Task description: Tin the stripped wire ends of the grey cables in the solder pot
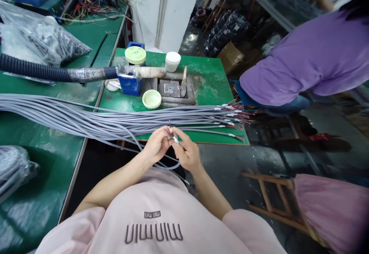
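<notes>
In front of my chest, both hands work on the end of one grey cable (174,165). My left hand (157,145) is closed in a pinch at its thin coloured wires (169,132). My right hand (188,152) grips the cable close to a white band (175,140); its fingers hide part of the sheath. Just beyond my hands a thick bundle of grey cables (115,121) lies across the green table. Their stripped ends (242,113), with white bands and coloured wires, fan out near the right edge.
Behind the bundle are a square metal pot (170,88), a white jar (172,62), a pale green lid (152,99) and a blue holder (129,85) under a ribbed hose (57,71). A co-worker in purple (305,58) is at the right, near a wooden stool (273,196).
</notes>
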The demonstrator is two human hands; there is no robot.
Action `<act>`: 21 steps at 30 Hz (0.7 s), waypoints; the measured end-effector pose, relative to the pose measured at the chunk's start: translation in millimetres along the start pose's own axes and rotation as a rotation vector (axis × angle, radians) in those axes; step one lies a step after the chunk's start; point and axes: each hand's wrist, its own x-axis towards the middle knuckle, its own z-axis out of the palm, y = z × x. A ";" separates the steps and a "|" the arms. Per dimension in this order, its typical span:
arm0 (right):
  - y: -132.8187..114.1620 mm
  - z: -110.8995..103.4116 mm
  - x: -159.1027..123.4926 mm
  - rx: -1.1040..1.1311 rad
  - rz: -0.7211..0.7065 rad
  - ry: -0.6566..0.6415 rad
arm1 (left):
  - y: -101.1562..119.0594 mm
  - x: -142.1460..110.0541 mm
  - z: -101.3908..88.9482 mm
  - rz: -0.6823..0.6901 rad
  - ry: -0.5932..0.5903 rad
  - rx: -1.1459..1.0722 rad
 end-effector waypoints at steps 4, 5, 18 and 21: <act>1.9 1.9 -1.1 -0.042 -0.060 -0.048 | -2.7 2.2 -4.6 -0.133 -0.027 -0.018; 2.4 2.4 -1.3 -0.039 -0.046 -0.046 | -3.5 2.7 -5.7 -0.149 -0.032 -0.028; 1.4 0.8 2.2 0.111 0.087 -0.056 | -8.4 -6.5 -16.6 -0.087 -0.254 0.117; -3.5 -9.3 8.4 0.004 0.031 -0.137 | -6.8 -7.2 -16.9 -0.039 -0.158 0.150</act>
